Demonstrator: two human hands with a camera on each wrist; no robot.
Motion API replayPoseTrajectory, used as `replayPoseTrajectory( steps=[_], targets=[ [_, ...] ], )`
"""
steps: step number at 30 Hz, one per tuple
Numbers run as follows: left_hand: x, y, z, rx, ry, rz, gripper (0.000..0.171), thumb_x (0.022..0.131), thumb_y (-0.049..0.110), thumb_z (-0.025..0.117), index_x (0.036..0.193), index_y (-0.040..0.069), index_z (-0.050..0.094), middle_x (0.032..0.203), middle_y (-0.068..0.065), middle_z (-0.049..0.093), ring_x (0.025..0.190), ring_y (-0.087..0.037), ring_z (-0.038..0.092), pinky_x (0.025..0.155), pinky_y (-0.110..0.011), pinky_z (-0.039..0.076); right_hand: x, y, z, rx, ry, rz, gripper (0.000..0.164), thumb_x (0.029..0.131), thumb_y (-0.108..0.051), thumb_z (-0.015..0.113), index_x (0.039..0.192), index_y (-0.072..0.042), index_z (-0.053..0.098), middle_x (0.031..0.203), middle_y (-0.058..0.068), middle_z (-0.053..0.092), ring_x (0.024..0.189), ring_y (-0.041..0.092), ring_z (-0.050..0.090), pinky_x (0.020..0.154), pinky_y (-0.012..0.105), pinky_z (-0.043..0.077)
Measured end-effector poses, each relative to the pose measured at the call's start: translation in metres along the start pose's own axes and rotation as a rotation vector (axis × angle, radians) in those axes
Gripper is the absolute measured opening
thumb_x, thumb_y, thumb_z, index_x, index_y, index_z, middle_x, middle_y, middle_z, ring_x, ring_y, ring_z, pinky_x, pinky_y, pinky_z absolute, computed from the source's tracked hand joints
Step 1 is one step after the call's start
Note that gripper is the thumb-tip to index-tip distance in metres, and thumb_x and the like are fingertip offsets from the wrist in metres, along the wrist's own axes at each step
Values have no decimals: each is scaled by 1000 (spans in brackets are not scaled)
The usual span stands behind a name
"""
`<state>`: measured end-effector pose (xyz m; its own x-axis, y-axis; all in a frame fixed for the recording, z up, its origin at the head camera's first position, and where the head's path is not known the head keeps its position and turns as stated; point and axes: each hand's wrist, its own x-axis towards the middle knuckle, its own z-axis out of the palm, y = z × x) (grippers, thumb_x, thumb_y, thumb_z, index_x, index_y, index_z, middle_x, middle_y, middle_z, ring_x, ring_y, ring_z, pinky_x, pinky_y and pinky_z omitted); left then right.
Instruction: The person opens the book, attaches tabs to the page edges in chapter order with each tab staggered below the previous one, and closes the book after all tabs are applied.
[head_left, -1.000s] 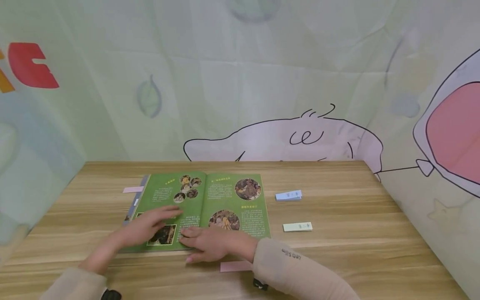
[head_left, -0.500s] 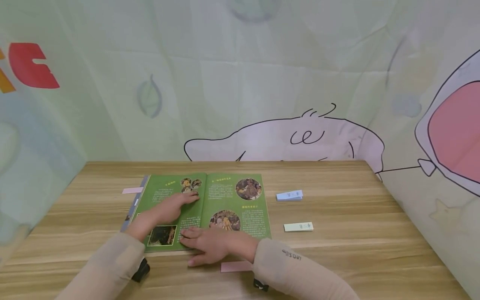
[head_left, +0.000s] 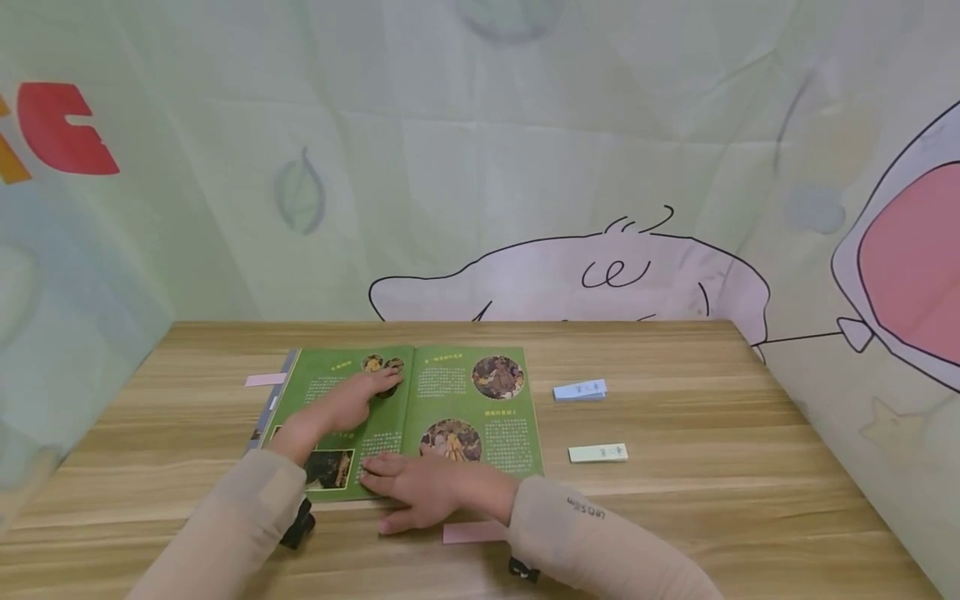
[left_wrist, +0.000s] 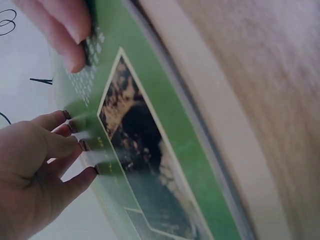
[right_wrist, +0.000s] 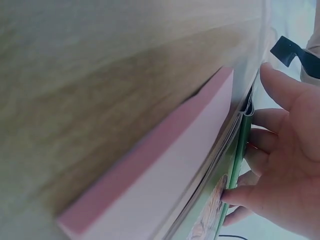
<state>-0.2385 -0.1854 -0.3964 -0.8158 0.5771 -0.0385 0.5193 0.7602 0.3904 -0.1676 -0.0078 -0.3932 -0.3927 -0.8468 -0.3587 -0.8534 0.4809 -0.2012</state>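
An open book [head_left: 465, 404] with green pages lies on the table. My left hand [head_left: 341, 407] reaches across its left page, with the fingertips on the round pictures near the spine. In the left wrist view the left hand's fingertips [left_wrist: 67, 142] touch the glossy page, the fingers spread. My right hand [head_left: 423, 487] rests spread over the book's near edge by the spine. Its thumb lies beyond the edge, over the table. The right wrist view shows the right hand [right_wrist: 292, 150] with its fingers on the book. Neither hand grips anything.
A pink paper strip [head_left: 266, 380] sticks out at the book's left edge. Another folded pink strip [head_left: 472, 532] lies in front, partly under the right sleeve. Right of the book lie a blue strip [head_left: 579, 390] and a pale green strip [head_left: 597, 452], both with writing. A printed cloth backdrop [head_left: 450, 183] stands behind.
My left hand has moved up and to the right over the left page, from its lower part to the round pictures. The right hand and the book have stayed in place.
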Motion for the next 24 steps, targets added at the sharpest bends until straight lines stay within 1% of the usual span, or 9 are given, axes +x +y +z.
replayPoseTrajectory(
  steps=[5, 8, 10, 12, 15, 17, 19, 21, 24],
  targets=[
    [-1, 1, 1, 4, 14, -2, 60, 75, -26, 32, 131, -9, 47, 137, -30, 39, 126, -45, 36, 101, -55, 31, -1, 1, -2, 4, 21, -27, 64, 95, -47, 44, 149, -17, 24, 155, -2, 14, 140, 10, 9, 110, 46, 21],
    [-1, 2, 1, 14, 26, 0, 60, 74, -26, 33, 130, -10, 47, 137, -30, 39, 125, -46, 36, 101, -55, 31, -1, 3, -4, 13, 48, -53, 62, 96, -44, 45, 147, -16, 28, 154, 1, 18, 140, 11, 14, 108, 45, 25],
    [-1, 3, 1, 29, 34, 7, 59, 74, -26, 33, 129, -10, 48, 137, -30, 39, 125, -46, 36, 101, -55, 32, -2, 6, -6, 34, 72, -78, 59, 96, -41, 47, 146, -14, 32, 153, 2, 22, 139, 11, 18, 108, 41, 27],
    [-1, 4, 0, 35, 41, 10, 58, 75, -26, 33, 128, -11, 49, 137, -31, 39, 124, -47, 36, 100, -55, 32, -3, 9, -8, 71, 94, -109, 55, 97, -38, 47, 144, -12, 35, 152, 4, 25, 137, 11, 22, 107, 33, 29],
    [-1, 7, -1, 52, 53, 18, 55, 76, -25, 33, 126, -11, 50, 135, -32, 40, 123, -48, 37, 99, -55, 33, -5, 13, -11, 135, 116, -141, 53, 97, -34, 47, 143, -9, 38, 150, 6, 29, 137, 12, 25, 107, 23, 26],
    [-2, 8, -2, 62, 67, 24, 53, 78, -24, 33, 126, -10, 51, 134, -31, 42, 123, -47, 38, 99, -55, 33, -7, 16, -12, 158, 136, -152, 52, 97, -33, 47, 142, -8, 39, 149, 8, 31, 136, 13, 26, 107, 20, 24],
    [-3, 11, -2, 83, 89, 41, 49, 80, -23, 35, 123, -10, 53, 131, -30, 45, 122, -46, 41, 99, -55, 34, -10, 19, -14, 153, 161, -158, 50, 97, -32, 48, 141, -7, 40, 147, 8, 35, 135, 14, 29, 107, 20, 24],
    [-3, 15, -2, 101, 115, 67, 41, 85, -18, 39, 121, -10, 56, 127, -29, 49, 119, -44, 44, 99, -53, 36, -13, 21, -16, 142, 187, -154, 48, 97, -30, 49, 139, -8, 43, 144, 8, 39, 133, 13, 33, 106, 21, 27],
    [-2, 21, -1, 123, 155, 137, 31, 88, -11, 45, 115, -8, 60, 118, -25, 57, 111, -40, 52, 95, -50, 41, -20, 27, -18, 145, 227, -143, 45, 96, -27, 51, 137, -7, 46, 140, 8, 45, 129, 14, 40, 104, 22, 30]
  ],
)
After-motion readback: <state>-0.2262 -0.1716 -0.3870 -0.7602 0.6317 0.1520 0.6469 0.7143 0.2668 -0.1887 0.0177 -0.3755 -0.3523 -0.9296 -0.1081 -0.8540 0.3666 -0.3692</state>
